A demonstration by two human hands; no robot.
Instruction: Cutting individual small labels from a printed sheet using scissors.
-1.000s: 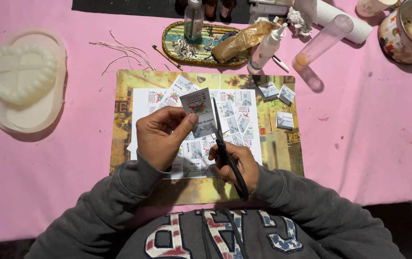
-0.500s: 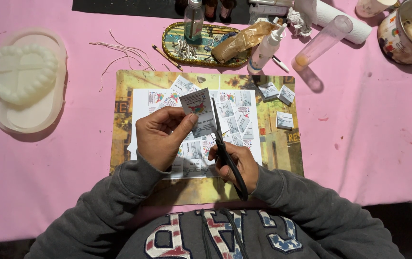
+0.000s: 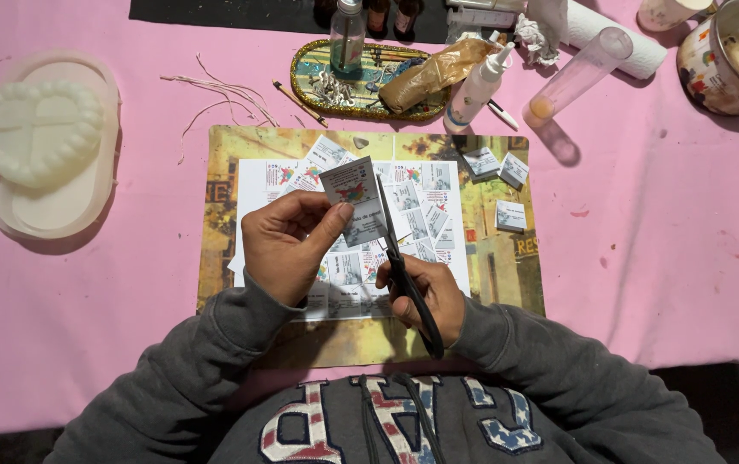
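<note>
My left hand point(image 3: 288, 243) pinches a small strip of printed paper labels point(image 3: 354, 198) and holds it upright above the mat. My right hand point(image 3: 430, 292) grips black scissors point(image 3: 404, 271), with the blades pointing away from me along the right edge of that strip. Under both hands lies a white printed sheet of labels point(image 3: 421, 206) on a yellow patterned mat point(image 3: 498, 275). Three cut labels point(image 3: 498, 167) lie on the mat to the right.
A white heart-shaped mould point(image 3: 34, 129) sits in an oval tray at the left. Behind the mat stand an oval decorated tray point(image 3: 309, 64) with small items, a white squeeze bottle point(image 3: 477, 86), a clear tube point(image 3: 576, 77), loose wicks point(image 3: 219, 90) and a painted mug point(image 3: 726, 56).
</note>
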